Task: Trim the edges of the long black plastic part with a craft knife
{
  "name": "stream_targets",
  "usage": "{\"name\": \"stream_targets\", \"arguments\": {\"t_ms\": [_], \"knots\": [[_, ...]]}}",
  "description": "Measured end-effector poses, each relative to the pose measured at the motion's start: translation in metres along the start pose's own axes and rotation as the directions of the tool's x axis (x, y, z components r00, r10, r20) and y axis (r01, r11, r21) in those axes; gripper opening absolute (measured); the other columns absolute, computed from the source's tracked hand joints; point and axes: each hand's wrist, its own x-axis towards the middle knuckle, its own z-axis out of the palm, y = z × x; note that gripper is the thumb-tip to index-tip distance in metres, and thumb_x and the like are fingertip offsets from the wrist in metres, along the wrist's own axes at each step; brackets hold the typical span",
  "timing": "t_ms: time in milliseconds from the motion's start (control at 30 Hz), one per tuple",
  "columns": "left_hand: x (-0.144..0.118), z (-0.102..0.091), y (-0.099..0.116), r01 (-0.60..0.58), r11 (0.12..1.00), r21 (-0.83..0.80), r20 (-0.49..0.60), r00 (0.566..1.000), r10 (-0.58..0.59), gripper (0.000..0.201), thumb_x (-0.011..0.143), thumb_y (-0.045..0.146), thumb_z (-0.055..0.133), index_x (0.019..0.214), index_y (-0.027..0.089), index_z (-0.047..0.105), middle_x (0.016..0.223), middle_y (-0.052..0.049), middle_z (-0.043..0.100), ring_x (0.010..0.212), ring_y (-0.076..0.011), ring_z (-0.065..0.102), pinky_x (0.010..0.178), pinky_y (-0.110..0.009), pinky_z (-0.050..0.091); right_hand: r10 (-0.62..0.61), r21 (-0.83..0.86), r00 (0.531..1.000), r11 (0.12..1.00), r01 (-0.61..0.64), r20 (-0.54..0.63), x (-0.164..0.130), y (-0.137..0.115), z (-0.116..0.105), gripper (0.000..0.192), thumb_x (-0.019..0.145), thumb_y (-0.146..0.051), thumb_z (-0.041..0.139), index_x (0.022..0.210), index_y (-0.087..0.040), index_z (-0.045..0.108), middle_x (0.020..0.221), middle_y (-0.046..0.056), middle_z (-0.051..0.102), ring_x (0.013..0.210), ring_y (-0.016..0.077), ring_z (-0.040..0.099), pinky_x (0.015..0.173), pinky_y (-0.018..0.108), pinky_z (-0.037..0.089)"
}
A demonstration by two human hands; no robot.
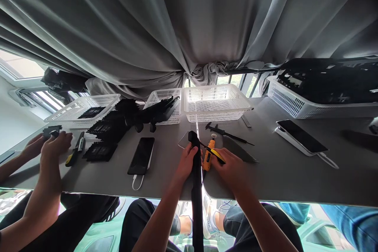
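Observation:
My left hand [186,160] is wrapped round a long black bar-shaped part [196,189], which stretches from the table down towards my lap. A blocky head tops its far end. My right hand [232,165] grips a slim tool with a yellow-and-black handle [217,155]. The tool's thin dark shaft reaches the bar near its head; whether the tip touches cannot be made out. Between my hands lies an orange rotary tool [208,156] with a small disc at its end. Beyond my right hand are a black caliper [227,132] and a dark pointed flat piece [238,149].
White baskets [218,117] line the back under the curtain; the right one [291,102] bears a large dark bundle. Black parts [109,126] are piled left. A cabled phone [141,156] and another phone [301,136] flank me. At left, a co-worker's hands [56,143] hold a dark part.

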Motion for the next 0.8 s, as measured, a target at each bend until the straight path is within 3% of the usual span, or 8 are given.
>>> {"name": "stream_targets", "arguments": {"t_ms": [367, 533, 667, 800], "knots": [[0.0017, 0.0, -0.0011, -0.002, 0.999, -0.033, 0.012, 1.0, 0.003, 0.053, 0.081, 0.06, 0.082, 0.113, 0.02, 0.067, 0.08, 0.002, 0.067, 0.052, -0.0115, 0.061, 0.048, -0.024, 0.047, -0.035, -0.064, 0.999, 0.997, 0.033, -0.022, 0.0, 0.0028, 0.0058, 0.026, 0.102, -0.03, 0.057, 0.112, -0.025, 0.081, 0.1, 0.005, 0.083, 0.084, 0.0231, 0.075, 0.078, 0.035, 0.053], [0.0004, -0.0001, -0.002, -0.003, 0.998, -0.066, -0.018, 1.0, 0.002, 0.052, 0.079, 0.065, 0.083, 0.1, 0.021, 0.065, 0.079, 0.0, 0.07, 0.052, -0.0127, 0.062, 0.049, -0.025, 0.049, -0.068, -0.044, 0.997, 0.997, 0.07, 0.039, 0.0, 0.0018, 0.0044, 0.026, 0.101, -0.03, 0.058, 0.112, -0.024, 0.08, 0.102, 0.005, 0.083, 0.085, 0.0235, 0.075, 0.079, 0.036, 0.053], [0.0006, -0.0012, -0.0019, 0.002, 0.997, -0.08, -0.021, 1.0, -0.004, 0.053, 0.078, 0.069, 0.082, 0.089, 0.02, 0.066, 0.078, -0.002, 0.071, 0.051, -0.0134, 0.061, 0.047, -0.026, 0.047, -0.013, 0.0, 0.999, 1.0, 0.013, -0.046, 0.0007, 0.0046, 0.0025, 0.028, 0.103, -0.035, 0.058, 0.122, -0.025, 0.077, 0.115, 0.007, 0.083, 0.097, 0.0268, 0.076, 0.087, 0.04, 0.054], [0.0016, -0.002, -0.0011, 0.012, 0.99, -0.142, -0.008, 1.0, -0.014, 0.044, 0.083, 0.061, 0.082, 0.087, 0.02, 0.067, 0.077, -0.004, 0.072, 0.051, -0.0147, 0.062, 0.048, -0.028, 0.049, 0.005, -0.055, 0.993, 0.998, -0.012, -0.117, 0.0036, 0.009, 0.001, 0.029, 0.107, -0.039, 0.054, 0.118, -0.023, 0.076, 0.112, 0.01, 0.083, 0.098, 0.0286, 0.074, 0.091, 0.043, 0.05]]}}
